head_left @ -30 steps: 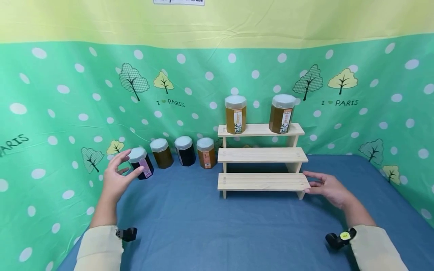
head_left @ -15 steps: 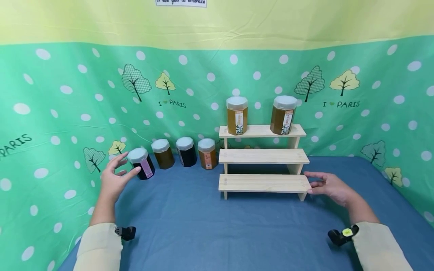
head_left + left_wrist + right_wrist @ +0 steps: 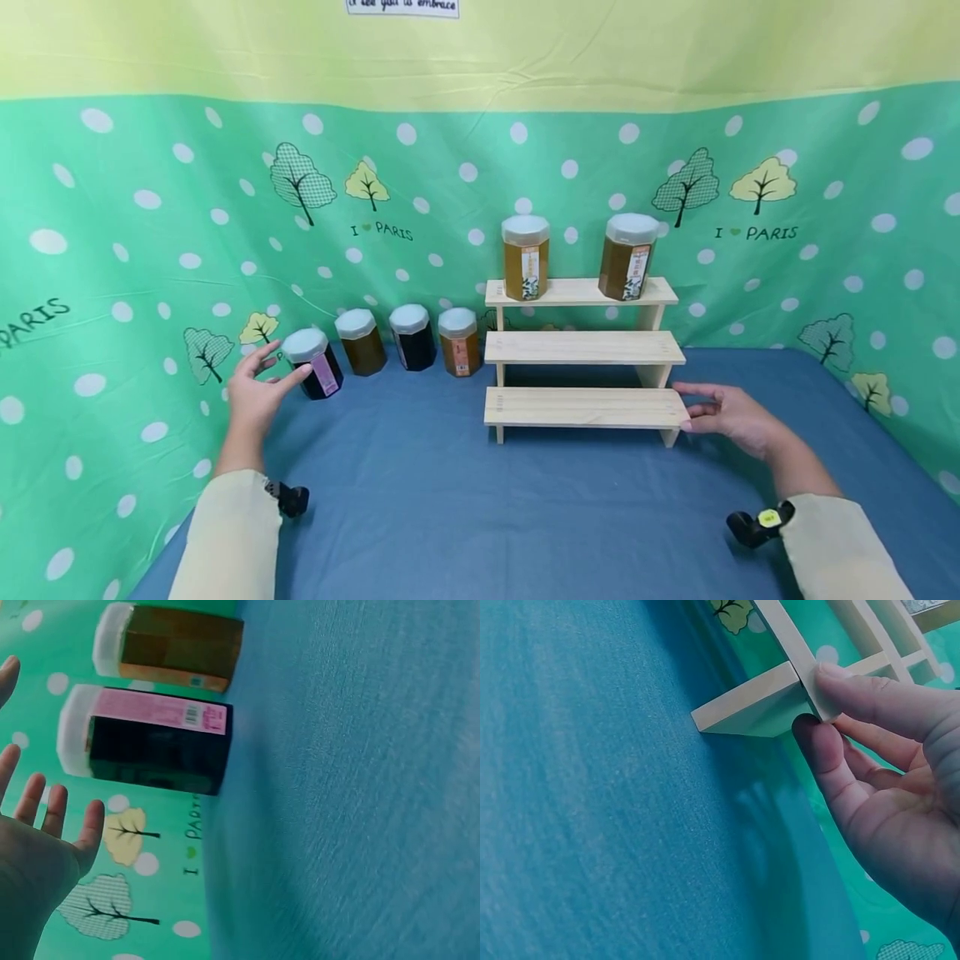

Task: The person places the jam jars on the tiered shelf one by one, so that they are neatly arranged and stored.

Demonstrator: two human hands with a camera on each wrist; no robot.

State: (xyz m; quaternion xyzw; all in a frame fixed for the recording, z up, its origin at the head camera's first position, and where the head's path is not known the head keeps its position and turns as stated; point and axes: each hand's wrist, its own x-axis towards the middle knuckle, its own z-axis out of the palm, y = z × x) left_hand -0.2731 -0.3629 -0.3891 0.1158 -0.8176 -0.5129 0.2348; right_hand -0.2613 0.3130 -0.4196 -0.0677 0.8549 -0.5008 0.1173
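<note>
My left hand (image 3: 255,398) hovers with fingers spread beside a dark jar with a pink label (image 3: 321,377). In the left wrist view the palm shows, and a gap separates the fingers from that dark jar's white lid (image 3: 79,729). Over at the other side, my right hand (image 3: 735,418) pinches the right end of the lowest step of a three-step wooden display stand (image 3: 585,347). In the right wrist view the thumb (image 3: 877,697) lies on top of the board, with a fingertip underneath. Two amber jars, a lighter one (image 3: 513,271) and a browner one (image 3: 617,267), stand on the top step.
Three more white-lidded jars line the back between the pink-labelled jar and the stand: a brown one (image 3: 363,352), a dark one (image 3: 414,346) and an orange-labelled one (image 3: 459,354). Blue cloth (image 3: 480,517) covers the table. A green dotted curtain (image 3: 442,192) hangs behind.
The left wrist and forearm have shifted a little to the right, while the fingers stay by the pink-labelled jar. The right hand keeps its grip on the stand, and the jars stay put.
</note>
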